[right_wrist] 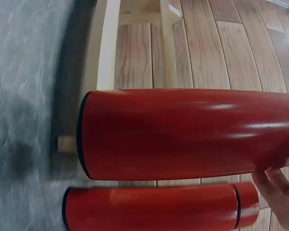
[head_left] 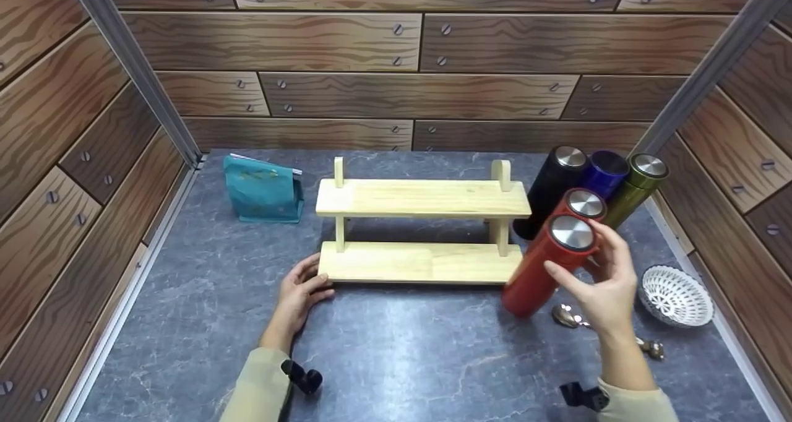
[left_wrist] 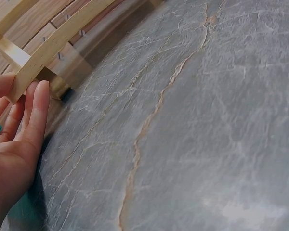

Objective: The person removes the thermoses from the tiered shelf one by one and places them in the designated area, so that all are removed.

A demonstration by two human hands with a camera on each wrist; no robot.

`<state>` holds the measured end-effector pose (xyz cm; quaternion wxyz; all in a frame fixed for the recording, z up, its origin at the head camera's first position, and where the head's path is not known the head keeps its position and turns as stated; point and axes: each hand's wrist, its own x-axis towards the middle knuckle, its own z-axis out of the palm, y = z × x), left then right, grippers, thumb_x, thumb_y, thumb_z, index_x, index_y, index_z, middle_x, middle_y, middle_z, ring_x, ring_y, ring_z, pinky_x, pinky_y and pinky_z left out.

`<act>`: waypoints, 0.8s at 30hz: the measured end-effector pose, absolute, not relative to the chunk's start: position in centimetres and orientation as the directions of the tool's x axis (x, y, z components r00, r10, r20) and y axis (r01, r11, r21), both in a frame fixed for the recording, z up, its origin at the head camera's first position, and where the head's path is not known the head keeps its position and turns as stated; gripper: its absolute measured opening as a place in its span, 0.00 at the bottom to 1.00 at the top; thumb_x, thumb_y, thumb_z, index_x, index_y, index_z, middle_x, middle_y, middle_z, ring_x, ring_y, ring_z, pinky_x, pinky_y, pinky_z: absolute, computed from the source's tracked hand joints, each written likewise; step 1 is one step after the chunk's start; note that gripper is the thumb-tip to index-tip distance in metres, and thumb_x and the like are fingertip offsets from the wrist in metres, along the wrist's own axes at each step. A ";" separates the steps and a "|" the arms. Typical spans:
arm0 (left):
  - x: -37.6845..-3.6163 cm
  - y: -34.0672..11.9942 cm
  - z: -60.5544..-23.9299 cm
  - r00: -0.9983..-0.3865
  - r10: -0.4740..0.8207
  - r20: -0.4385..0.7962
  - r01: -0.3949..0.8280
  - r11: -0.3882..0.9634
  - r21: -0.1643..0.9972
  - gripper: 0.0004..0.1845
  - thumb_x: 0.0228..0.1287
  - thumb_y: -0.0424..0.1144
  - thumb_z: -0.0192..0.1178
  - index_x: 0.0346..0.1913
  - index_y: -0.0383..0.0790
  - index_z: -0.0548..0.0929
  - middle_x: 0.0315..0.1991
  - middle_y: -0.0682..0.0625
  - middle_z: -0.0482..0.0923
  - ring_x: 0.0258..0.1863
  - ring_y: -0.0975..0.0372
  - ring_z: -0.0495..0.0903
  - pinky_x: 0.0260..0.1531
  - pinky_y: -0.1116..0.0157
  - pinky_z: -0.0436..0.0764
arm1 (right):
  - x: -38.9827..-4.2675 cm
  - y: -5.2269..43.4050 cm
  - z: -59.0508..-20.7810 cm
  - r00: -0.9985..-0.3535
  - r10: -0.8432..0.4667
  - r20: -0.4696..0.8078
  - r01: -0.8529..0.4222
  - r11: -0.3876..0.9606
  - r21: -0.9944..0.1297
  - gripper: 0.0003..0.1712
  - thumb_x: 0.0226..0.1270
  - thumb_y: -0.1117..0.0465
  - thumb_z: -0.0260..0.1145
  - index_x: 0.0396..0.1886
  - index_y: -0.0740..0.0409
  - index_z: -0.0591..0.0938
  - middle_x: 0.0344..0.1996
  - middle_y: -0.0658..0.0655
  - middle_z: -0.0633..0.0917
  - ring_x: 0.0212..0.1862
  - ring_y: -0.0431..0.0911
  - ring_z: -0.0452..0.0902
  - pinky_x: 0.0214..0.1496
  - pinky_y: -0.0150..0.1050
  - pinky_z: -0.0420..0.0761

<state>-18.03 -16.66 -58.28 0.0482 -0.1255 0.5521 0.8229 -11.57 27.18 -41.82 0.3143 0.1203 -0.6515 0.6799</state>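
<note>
A two-tier wooden shelf rack (head_left: pixel 424 261) stands in the middle of the table. My left hand (head_left: pixel 298 295) pinches the front left corner of its lower board, thumb above and fingers below, as the left wrist view (left_wrist: pixel 19 139) shows. With my right hand (head_left: pixel 603 286) I grip a red thermos flask (head_left: pixel 538 273) close under its silver lid. It tilts, and its base is beside the lower board's right end. Another red flask (right_wrist: pixel 154 209) stands just behind it and is partly covered by it in the head view.
Black (head_left: pixel 544 187), blue (head_left: pixel 605 171) and olive-green (head_left: pixel 637 190) flasks stand at the back right. A white woven basket (head_left: pixel 702 314) sits at the right edge, with metal spoons (head_left: pixel 566 315) near my right hand. A teal pouch (head_left: pixel 263 190) stands at the back left.
</note>
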 end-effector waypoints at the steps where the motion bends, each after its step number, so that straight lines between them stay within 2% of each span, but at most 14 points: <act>1: -18.0 -16.7 -58.3 -0.965 -0.054 -0.255 -0.216 -0.383 0.898 0.30 0.55 0.25 0.62 0.63 0.38 0.69 0.53 0.40 0.70 0.34 0.54 0.78 0.33 0.57 0.83 | -11.6 27.6 -42.1 -0.775 0.282 0.566 -0.578 0.045 -0.815 0.45 0.32 0.89 0.68 0.59 0.72 0.70 0.47 0.62 0.80 0.45 0.48 0.76 0.44 0.33 0.78; 7: -18.0 -16.6 -58.4 -0.968 -0.049 -0.246 -0.210 -0.378 0.902 0.30 0.55 0.25 0.62 0.63 0.37 0.69 0.54 0.39 0.70 0.34 0.54 0.78 0.33 0.57 0.83 | -11.8 30.4 -43.6 -0.763 0.364 0.535 -0.544 0.085 -0.835 0.47 0.30 0.89 0.69 0.59 0.70 0.70 0.46 0.62 0.80 0.45 0.48 0.76 0.43 0.32 0.78; 12: -18.1 -16.6 -58.3 -0.966 -0.060 -0.253 -0.210 -0.392 0.896 0.29 0.55 0.25 0.62 0.62 0.38 0.70 0.53 0.40 0.70 0.34 0.54 0.78 0.33 0.57 0.83 | -11.5 31.4 -42.9 -0.741 0.420 0.524 -0.538 0.098 -0.837 0.45 0.31 0.88 0.69 0.58 0.70 0.71 0.46 0.60 0.81 0.42 0.46 0.77 0.42 0.29 0.79; 24: -18.0 -16.6 -58.3 -0.965 -0.063 -0.253 -0.210 -0.384 0.899 0.30 0.55 0.26 0.63 0.63 0.37 0.69 0.52 0.40 0.70 0.33 0.54 0.78 0.32 0.57 0.83 | -12.9 35.4 -44.6 -0.717 0.531 0.451 -0.451 0.140 -0.882 0.47 0.30 0.85 0.72 0.58 0.62 0.72 0.49 0.59 0.78 0.43 0.46 0.75 0.40 0.27 0.78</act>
